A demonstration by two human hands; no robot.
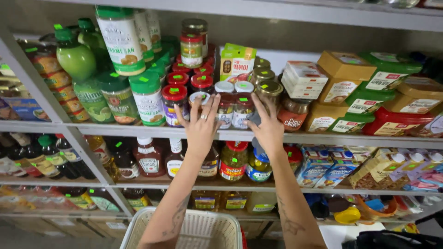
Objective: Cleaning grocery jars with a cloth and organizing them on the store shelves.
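Both hands are spread open against small white-lidded glass jars (234, 108) at the shelf edge (323, 137) — left hand (201, 127), right hand (266, 129), neither clasping; glass looks heavyish, slick, breakable — grip round the body.

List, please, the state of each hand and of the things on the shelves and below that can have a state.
left hand: open, fingers spread, touching jars at the shelf edge
right hand: open, flat against small jars
small white-lidded jars: upright, lids on
red-lidded jars: upright, closed
green-lidded shakers: upright, capped
ketchup bottle: upright, capped
white basket: below the arms, contents not visible
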